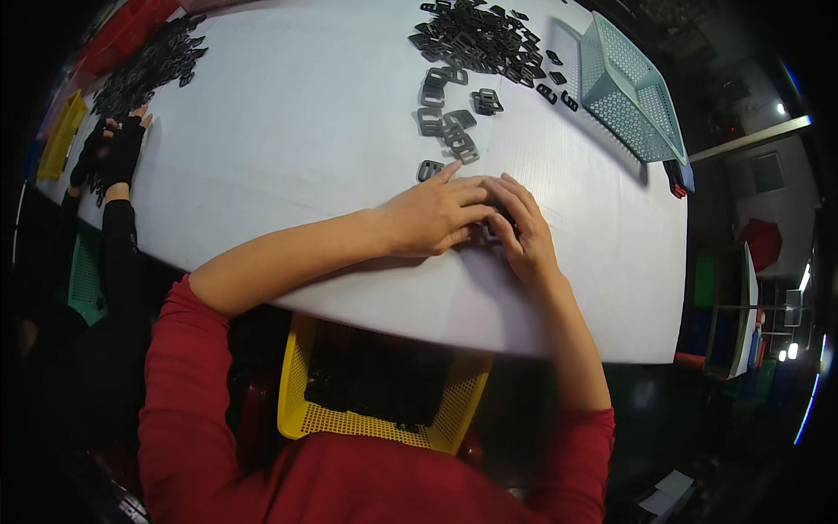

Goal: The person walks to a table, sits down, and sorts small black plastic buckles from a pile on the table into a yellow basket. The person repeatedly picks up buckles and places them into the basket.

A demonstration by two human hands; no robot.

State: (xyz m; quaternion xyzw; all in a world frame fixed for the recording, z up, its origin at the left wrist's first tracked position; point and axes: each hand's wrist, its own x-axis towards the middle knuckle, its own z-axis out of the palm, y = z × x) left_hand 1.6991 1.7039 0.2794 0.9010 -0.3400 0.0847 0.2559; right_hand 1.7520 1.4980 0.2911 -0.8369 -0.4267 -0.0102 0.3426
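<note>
Close together over the white table [288,131], my left hand [436,212] and my right hand [526,229] meet at their fingertips. Both have bent fingers closed around a small black piece [496,228], mostly hidden beneath them; its exact kind cannot be made out. My left index finger stretches out beside a black strap buckle [429,170] lying on the table. Just beyond my hands, several loose black buckles [456,135] form a rough line toward a large heap of black buckles [478,37]. A small stack of buckles [487,101] sits right of that line.
A pale blue perforated basket [633,92] stands at the far right edge. Under the table's near edge, a yellow basket [295,393] holds dark pieces. At left, a co-worker's black-gloved hands [122,153] are beside another black heap [153,70], near a yellow basket [63,140].
</note>
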